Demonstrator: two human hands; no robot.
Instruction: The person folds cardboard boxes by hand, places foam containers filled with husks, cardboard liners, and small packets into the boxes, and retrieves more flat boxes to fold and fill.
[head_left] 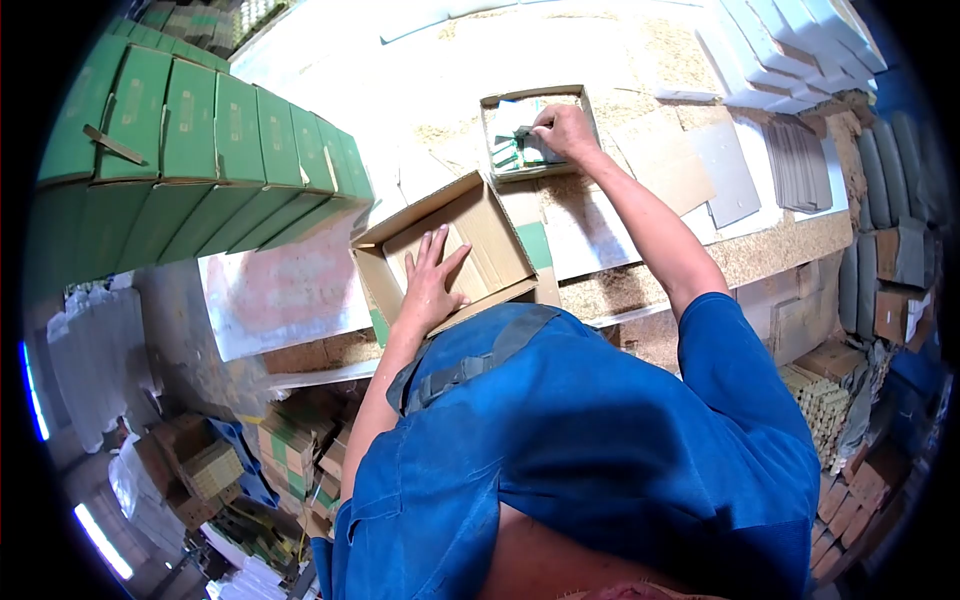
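My left hand (pixel 431 284) lies with spread fingers inside an open, shallow cardboard box (pixel 480 235), pressed against its inner bottom. The box is tilted and rests close against my waist. My right hand (pixel 564 131) reaches forward over a smaller open carton (pixel 592 110) on the table. Its fingers are bent and closed at the tips, on something dark and small that I cannot make out. Inside that carton lie white and green printed packets (pixel 508 152), partly covered by my right hand.
A row of green boxes (pixel 190 115) stands on the left of the table. Flat cardboard sheets (pixel 665 165) and a stack of grey-brown pieces (pixel 797 165) lie right. White foam blocks (pixel 790 50) are piled at the back right. Sawdust covers parts of the worktop (pixel 345 60).
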